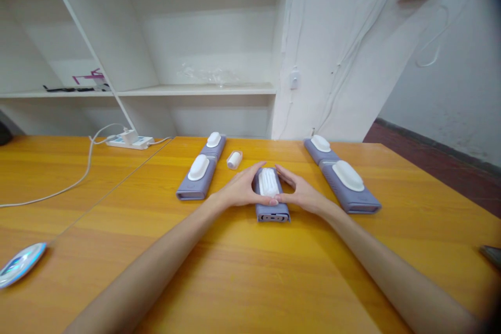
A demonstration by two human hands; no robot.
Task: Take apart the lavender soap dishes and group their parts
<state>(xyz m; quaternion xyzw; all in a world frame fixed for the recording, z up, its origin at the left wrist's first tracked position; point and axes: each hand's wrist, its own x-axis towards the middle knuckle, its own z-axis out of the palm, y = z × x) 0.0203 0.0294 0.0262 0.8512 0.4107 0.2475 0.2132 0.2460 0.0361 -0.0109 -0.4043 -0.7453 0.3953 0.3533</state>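
Observation:
A grey-purple flat case lies on the wooden table in front of me, its near end showing a slotted face. On top of it rests a white ribbed bundle, whose exact kind I cannot make out. My left hand curves round the bundle's left side, and my right hand curves round its right side. Both thumbs meet at the near end, while the fingers reach along the far end.
Two grey-purple cases with white oval pieces lie left; two similar cases lie right. A small clear-wrapped white cylinder sits near the left pair. Farther left are a power strip, its cable and a shiny blue-edged object.

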